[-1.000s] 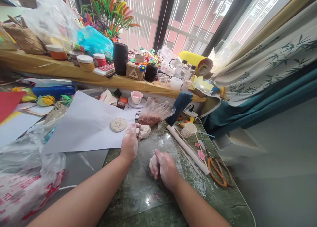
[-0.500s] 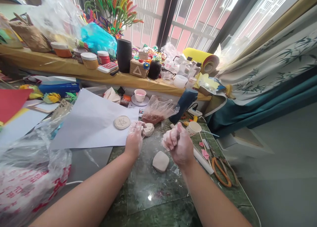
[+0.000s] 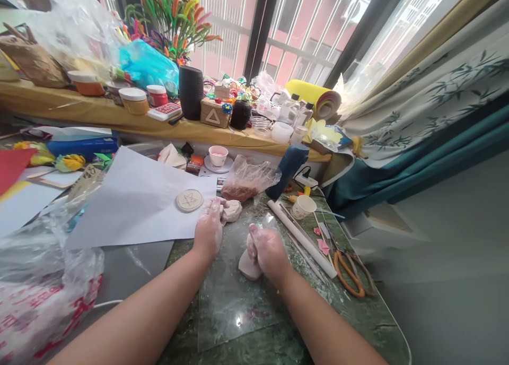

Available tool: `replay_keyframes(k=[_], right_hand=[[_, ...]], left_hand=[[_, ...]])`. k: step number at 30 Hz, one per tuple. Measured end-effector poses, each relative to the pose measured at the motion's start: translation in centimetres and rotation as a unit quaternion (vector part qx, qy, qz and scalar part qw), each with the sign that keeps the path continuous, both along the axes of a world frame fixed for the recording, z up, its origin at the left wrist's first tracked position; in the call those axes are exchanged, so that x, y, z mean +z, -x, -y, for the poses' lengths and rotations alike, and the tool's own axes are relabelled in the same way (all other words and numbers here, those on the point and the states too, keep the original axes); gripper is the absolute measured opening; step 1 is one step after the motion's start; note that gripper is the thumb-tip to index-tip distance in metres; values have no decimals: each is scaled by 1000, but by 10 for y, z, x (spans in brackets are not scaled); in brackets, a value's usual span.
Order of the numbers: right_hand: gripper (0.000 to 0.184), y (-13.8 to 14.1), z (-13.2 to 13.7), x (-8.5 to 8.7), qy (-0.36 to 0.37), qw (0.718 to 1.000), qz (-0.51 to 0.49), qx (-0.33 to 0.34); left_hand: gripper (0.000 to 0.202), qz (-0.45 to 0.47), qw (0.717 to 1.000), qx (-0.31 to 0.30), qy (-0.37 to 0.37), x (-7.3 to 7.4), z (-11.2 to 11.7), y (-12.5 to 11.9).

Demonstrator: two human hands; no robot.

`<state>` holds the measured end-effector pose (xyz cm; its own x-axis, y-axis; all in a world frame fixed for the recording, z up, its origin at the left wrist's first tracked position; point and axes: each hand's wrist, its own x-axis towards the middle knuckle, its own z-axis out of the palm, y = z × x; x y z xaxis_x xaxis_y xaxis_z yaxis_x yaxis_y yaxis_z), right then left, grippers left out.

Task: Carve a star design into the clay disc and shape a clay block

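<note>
My left hand [image 3: 208, 227], dusted white, is closed on the left end of a lump of pale clay [image 3: 233, 211] at the top of a clear sheet [image 3: 222, 312]. My right hand [image 3: 268, 252] is a fist with its lower side against a flattened piece of pale clay [image 3: 249, 268], partly covering it. No object shows in that fist. Left of my left hand, a round clay disc [image 3: 189, 200] with a star scored into it lies on white paper [image 3: 131, 200].
To the right lie a white rolling pin [image 3: 304, 240], a paper cup [image 3: 304, 207] and orange-handled scissors [image 3: 350, 275]. Behind are a bag of brown material [image 3: 248, 182] and a pink-filled cup [image 3: 218, 156]. Crumpled plastic [image 3: 43, 290] fills the left. Jars and bottles line the sill [image 3: 159, 123].
My right fist has come down and left onto the flattened clay piece, uncovering the rolling pin. My left hand stays at the clay lump. The whole view has shifted slightly.
</note>
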<state>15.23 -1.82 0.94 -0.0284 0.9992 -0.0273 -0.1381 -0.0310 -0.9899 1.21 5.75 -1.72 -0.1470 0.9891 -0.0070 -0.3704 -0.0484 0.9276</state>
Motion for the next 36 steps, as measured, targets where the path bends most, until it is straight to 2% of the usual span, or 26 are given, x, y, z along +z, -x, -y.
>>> replay_keyframes(k=[3,7,12,15,17,21,24,28,29,31,32,34,36], right_hand=[[72,10,6,5,-18,999,-13,24],[75,21,7,3,36,995,27,94],[74,28,9,-7,22,998,-31,58],[72,27,9,-9,38,997,-29,60],[72,25,8,-8,39,997,-38,57],[70,23,2,-6,65,986,-144,55],[70,24,-5,-6,89,978,-179,62],[65,10,-10,4,42,976,-215,4],[61,2,-9,7,19,985,-170,-9],[48,-15,-1,13,-43,999,31,7],[45,-23,5,15,-78,983,161,36],[65,-32,20,13,-131,907,387,98],[88,-32,35,5,-145,837,517,108]], left_hand=[[31,-8,1000,-2,-9,0,0,1],[30,-9,1000,0,-5,2,1,0],[29,5,1000,4,-5,5,1,0],[29,7,1000,3,-2,5,1,-1],[29,4,1000,6,-4,5,2,-1],[31,-15,1000,9,-14,3,2,-1],[29,-18,1000,-1,-12,3,2,0],[28,-32,999,-1,-9,4,2,1],[28,-35,999,-1,-8,5,2,1],[29,-28,1000,-2,-4,4,1,0],[28,-21,1000,-3,0,4,1,0],[28,-7,1000,-4,8,3,1,-1],[28,1,1000,-4,13,3,1,-2]])
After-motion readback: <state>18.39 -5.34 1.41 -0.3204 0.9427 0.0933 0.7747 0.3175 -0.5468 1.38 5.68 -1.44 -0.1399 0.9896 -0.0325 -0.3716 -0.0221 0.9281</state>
